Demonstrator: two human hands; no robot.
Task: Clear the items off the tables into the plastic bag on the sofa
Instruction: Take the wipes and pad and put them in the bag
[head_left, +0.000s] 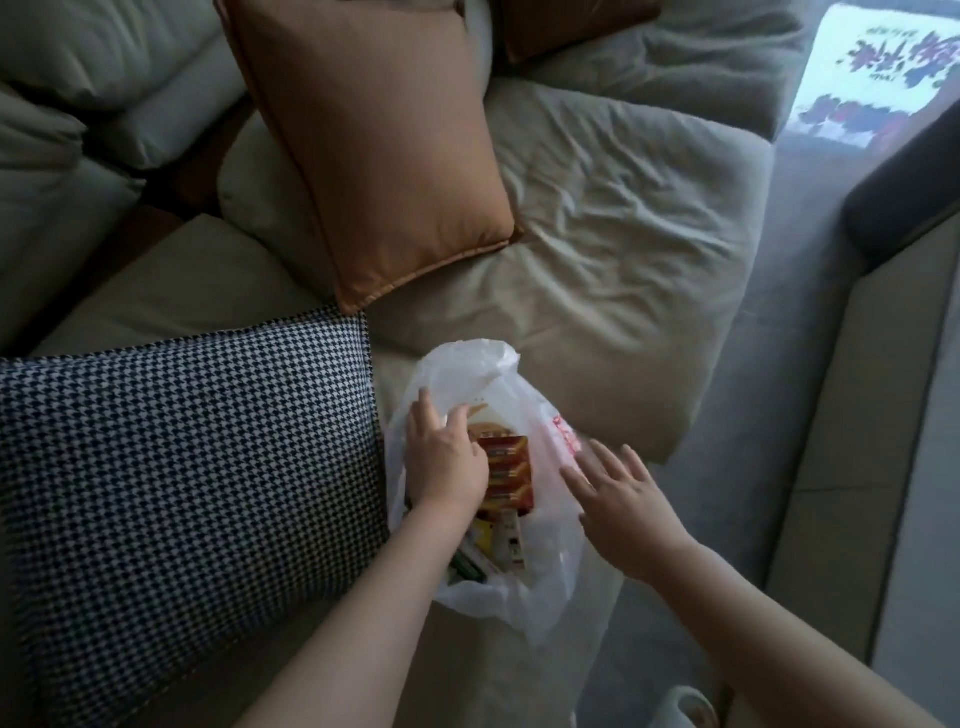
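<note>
A thin white plastic bag (483, 374) lies open on the beige sofa seat (613, 270). Inside it I see a red and orange packet (511, 475) and several smaller packets (506, 540) below it. My left hand (447, 457) is at the bag's mouth, fingers curled on the plastic of its left edge, partly over the red packet. My right hand (618, 504) hovers with spread, straight fingers over the bag's right side, holding nothing. Whether it touches the plastic I cannot tell.
A houndstooth cushion (182, 467) lies just left of the bag. A brown cushion (374, 150) leans behind it. Grey floor (769, 426) runs along the sofa's right edge, with a low table edge (852, 415) at far right.
</note>
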